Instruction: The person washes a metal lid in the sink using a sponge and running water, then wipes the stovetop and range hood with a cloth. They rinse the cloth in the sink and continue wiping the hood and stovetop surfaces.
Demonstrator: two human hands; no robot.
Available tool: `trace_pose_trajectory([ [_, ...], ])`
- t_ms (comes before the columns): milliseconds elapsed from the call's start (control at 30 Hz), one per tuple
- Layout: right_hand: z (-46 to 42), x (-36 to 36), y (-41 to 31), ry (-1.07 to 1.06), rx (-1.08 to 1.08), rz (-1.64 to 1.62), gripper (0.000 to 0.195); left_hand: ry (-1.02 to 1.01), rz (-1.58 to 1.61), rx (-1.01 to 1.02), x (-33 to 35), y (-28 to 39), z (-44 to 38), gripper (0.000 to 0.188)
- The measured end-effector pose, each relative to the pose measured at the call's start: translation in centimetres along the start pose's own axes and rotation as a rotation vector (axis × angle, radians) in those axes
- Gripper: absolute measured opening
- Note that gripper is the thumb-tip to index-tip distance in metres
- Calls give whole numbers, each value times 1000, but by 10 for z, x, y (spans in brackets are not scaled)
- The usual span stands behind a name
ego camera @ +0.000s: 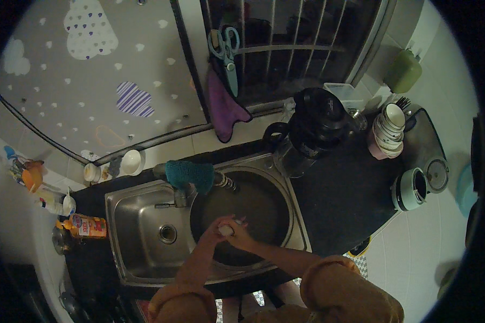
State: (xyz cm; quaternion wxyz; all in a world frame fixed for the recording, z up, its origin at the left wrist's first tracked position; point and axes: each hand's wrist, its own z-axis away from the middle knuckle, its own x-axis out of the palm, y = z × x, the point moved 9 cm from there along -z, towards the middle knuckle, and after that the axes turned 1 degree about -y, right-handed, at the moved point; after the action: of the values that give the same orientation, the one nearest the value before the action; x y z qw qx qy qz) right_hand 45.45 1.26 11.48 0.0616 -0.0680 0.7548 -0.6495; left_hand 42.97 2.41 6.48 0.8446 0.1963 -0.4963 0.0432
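My left hand [215, 231] and my right hand [241, 239] meet above the right side of the steel double sink [137, 262]. Between them is a small, pale, rounded object [226, 230], gripped by the fingers of both. What it is cannot be made out. Beneath the hands, a large round dark pan or basin [250, 202] fills the right bowl; its contents are too dim to tell. The faucet [180, 198] stands behind, with a teal cloth [190, 174] draped over it and a coiled spring spout pointing right.
An orange soap bottle [88, 226] stands left of the sink. On the dark counter to the right are a large black-lidded jug [319, 121], stacked bowls [388, 135] and a mint-green appliance [408, 189]. Scissors [228, 60] and a purple cloth [225, 107] hang by the window.
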Motion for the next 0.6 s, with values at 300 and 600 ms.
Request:
trace_pose_trajectory([
  [300,-4,54,-63,-838,-284,1014,23,55,-55,-174,-18,-1,1,47],
  [600,40,65,-60,-921,-1080,987,35,365,-767,-359,-26,19,-10,61],
])
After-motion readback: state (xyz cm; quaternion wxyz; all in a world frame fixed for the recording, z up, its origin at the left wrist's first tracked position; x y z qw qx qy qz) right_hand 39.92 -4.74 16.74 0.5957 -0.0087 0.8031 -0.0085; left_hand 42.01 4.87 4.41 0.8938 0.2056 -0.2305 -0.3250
